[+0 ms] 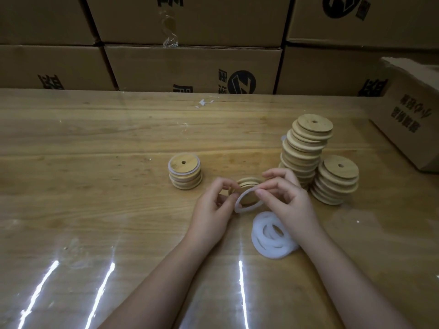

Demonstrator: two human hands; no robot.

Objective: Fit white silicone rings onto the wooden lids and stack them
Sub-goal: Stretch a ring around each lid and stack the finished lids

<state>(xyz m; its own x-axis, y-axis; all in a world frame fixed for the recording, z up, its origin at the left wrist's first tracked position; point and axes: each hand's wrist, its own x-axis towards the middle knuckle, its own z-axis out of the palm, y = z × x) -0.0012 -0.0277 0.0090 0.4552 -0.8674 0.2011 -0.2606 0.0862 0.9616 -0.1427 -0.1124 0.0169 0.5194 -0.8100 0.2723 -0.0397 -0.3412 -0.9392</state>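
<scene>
Head view: left hand (209, 205) pinched a wooden lid (247, 189), right hand (288, 195) pinched a white silicone ring (237, 205) against it, above the tabletop (95, 174).

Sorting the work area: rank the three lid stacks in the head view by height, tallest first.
1. Tall leaning stack, clearly tallest.
2. Right stack.
3. Left stack with rings fitted, shortest.
The gap between 2 and 3 is fairly clear, though the right stack slumps.
</scene>
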